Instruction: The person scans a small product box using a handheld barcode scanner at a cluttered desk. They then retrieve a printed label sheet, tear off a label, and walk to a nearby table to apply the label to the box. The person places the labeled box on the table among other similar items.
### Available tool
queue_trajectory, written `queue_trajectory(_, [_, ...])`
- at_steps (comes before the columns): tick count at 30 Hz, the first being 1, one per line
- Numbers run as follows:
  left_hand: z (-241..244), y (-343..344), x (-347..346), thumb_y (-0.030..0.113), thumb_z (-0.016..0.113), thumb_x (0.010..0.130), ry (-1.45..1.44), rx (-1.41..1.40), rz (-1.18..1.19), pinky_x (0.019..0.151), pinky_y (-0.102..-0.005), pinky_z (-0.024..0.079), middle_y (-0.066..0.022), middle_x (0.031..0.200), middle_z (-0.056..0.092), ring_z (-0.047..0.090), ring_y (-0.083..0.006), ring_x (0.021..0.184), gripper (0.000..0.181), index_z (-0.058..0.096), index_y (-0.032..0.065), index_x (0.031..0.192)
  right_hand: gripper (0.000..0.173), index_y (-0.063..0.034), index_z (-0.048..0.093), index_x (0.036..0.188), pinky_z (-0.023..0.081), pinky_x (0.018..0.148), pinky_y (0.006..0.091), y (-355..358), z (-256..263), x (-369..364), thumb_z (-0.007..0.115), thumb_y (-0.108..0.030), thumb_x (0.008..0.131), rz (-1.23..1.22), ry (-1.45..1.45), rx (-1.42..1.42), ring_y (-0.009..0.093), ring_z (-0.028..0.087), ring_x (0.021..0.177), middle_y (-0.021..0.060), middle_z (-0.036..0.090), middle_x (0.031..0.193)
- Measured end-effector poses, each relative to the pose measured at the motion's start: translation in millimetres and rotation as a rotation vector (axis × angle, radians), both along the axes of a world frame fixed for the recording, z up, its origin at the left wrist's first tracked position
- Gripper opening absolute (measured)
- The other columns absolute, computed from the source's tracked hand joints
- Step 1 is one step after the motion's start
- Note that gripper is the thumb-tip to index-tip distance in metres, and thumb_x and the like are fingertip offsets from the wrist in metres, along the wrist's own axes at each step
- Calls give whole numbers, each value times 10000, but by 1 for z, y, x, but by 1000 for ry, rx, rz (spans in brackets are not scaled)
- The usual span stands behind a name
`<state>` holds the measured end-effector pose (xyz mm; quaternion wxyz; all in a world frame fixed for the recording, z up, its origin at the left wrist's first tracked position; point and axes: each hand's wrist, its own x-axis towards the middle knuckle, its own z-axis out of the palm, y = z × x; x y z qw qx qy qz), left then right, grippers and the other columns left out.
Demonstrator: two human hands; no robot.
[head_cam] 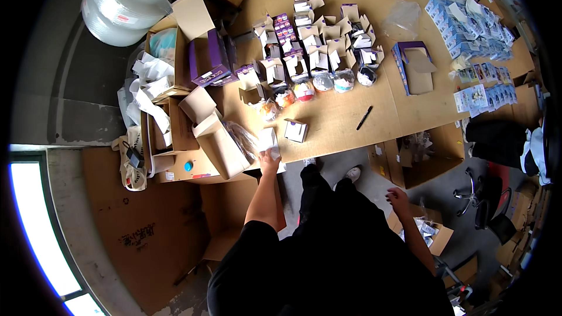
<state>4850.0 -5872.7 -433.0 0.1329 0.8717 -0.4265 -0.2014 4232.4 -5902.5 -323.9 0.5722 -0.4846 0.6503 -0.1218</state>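
Note:
At the table's near edge my left hand [269, 162] has its fingers on the near end of a white paper piece [268, 138]. My right hand [398, 201] hangs off to the right, past the table edge, loosely curled with nothing visible in it. Just right of the paper stands a small white-topped box [296, 131]. Beyond it, plastic-wrapped round figures [304, 91] lie in a row in front of several small purple boxes with raised flaps [318, 59]. A black pen [364, 117] lies to the right on the tabletop [333, 127].
At left are an open cardboard box [221, 147], a purple display box [210, 59] and bubble-wrap rolls [127, 4]. An open purple tray box [415, 70] and blue packages [465, 30] lie at right. Cartons [432, 169] stand below the table, near an office chair [487, 206].

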Motion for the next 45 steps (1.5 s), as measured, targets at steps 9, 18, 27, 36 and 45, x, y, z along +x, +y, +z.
queue_trajectory(9, [9, -50, -6, 369, 942, 769, -149, 255, 413, 1162, -495, 458, -193, 1533, 450, 507, -406, 1359, 733, 632, 114, 1382, 299, -34, 663, 1311, 604, 711, 314, 9, 8, -3, 635, -146, 1035, -234, 18, 22, 182, 754, 842, 113, 771, 1029])
queue_trajectory(18, [-11, -57, 24, 334, 952, 754, 154, 38, 528, 940, -508, 586, -178, 1136, 786, 748, -389, 1078, 556, 705, 40, 1156, 394, -54, 688, 1335, 592, 712, 349, 26, -33, 46, 741, -179, 965, 234, 115, 8, 223, 760, 819, 120, 789, 971])
queue_trajectory(27, [22, -82, 112, 270, 875, 854, 221, -191, 357, 849, -472, 598, -179, 996, 796, 768, -385, 963, 320, 752, 53, 1055, 493, -51, 660, 1376, 592, 632, 366, 28, -43, 80, 734, -152, 899, -46, 109, 214, 248, 774, 789, 138, 775, 1000])
queue_trajectory(36, [51, -127, 255, 285, 804, 958, 345, -457, 517, 698, -419, 590, -143, 888, 760, 723, -269, 787, 303, 734, 12, 1067, 456, -40, 670, 1353, 583, 629, 344, 29, -50, 77, 709, -194, 925, -126, 67, 228, 222, 766, 769, 116, 778, 971])
queue_trajectory(45, [81, -170, 301, 154, 693, 985, 614, -593, 642, 690, -316, 553, -68, 962, 745, 688, -153, 772, 279, 746, -32, 1187, 440, -71, 681, 1346, 589, 664, 355, 51, -26, 91, 699, -211, 929, -206, 74, 283, 226, 773, 808, 127, 786, 956])
